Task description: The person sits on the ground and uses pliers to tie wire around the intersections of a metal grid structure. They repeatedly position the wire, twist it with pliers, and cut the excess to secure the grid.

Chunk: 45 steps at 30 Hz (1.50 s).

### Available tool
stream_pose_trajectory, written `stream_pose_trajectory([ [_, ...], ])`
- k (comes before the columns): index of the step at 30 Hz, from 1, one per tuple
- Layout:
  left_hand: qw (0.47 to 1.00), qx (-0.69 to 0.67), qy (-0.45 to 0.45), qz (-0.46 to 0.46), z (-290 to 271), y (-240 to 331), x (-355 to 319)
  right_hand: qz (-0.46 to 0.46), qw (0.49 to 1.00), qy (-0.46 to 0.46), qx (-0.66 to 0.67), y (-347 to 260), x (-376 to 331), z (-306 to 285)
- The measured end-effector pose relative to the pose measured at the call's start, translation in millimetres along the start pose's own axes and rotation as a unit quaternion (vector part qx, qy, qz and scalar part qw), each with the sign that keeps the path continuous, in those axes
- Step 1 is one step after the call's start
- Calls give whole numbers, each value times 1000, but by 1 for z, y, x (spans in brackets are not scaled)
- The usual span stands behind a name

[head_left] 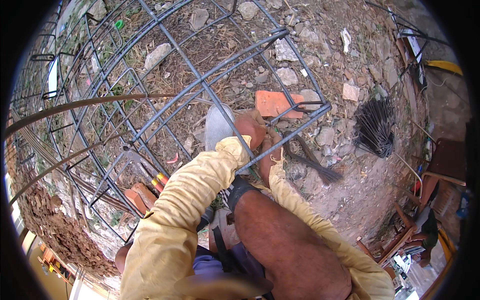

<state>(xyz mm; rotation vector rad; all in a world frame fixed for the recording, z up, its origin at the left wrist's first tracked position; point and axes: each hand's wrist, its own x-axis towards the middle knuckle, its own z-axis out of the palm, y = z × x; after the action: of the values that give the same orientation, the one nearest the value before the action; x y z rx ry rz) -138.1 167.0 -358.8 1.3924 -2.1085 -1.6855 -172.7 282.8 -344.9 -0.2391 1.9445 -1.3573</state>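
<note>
A cage of grey steel reinforcing bars [201, 80] tied into a grid stretches before me. My left hand [251, 127] is closed with fingers bent, close beside the lower bar near the cage's right corner. Against it, my right hand [270, 142] is closed too, partly behind that bar. Whatever the fingers pinch is too small to make out. A bent bundle of dark tie wire [316, 165] lies on the ground just right of my right hand. Beyond both hands, an orange brick [272, 103] lies under the corner. Pincers with red and yellow handles [156, 180] are left of my left sleeve.
My grey shoe [216, 125] stands inside the cage outline. A larger bundle of black wires [376, 126] lies at the right. Brick pieces [141, 196] lie near the pincers. Stones [286, 76] litter the ground. A brown chair [446, 159] is at the far right.
</note>
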Motion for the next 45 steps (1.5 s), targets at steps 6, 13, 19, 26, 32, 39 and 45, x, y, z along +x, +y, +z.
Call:
stream_pose_trajectory([
  [6,995,90,-26,32,5,13,19,-56,928,-130,-345,29,12,-54],
  [13,992,97,-78,7,-2,27,42,-100,886,-120,-437,-32,17,-28],
  [19,980,116,-153,54,-9,32,34,-182,850,-83,-487,-33,17,-28],
  [26,932,82,-173,309,-16,7,45,-211,851,-127,-464,-76,35,-37],
  [32,940,141,-240,195,-16,15,56,-295,849,-128,-420,-56,88,-55],
  [39,951,98,-292,-8,-18,35,58,-205,916,-5,-344,-21,86,-76],
  [45,926,128,-316,160,11,-35,86,-201,907,-115,-353,14,78,-96],
])
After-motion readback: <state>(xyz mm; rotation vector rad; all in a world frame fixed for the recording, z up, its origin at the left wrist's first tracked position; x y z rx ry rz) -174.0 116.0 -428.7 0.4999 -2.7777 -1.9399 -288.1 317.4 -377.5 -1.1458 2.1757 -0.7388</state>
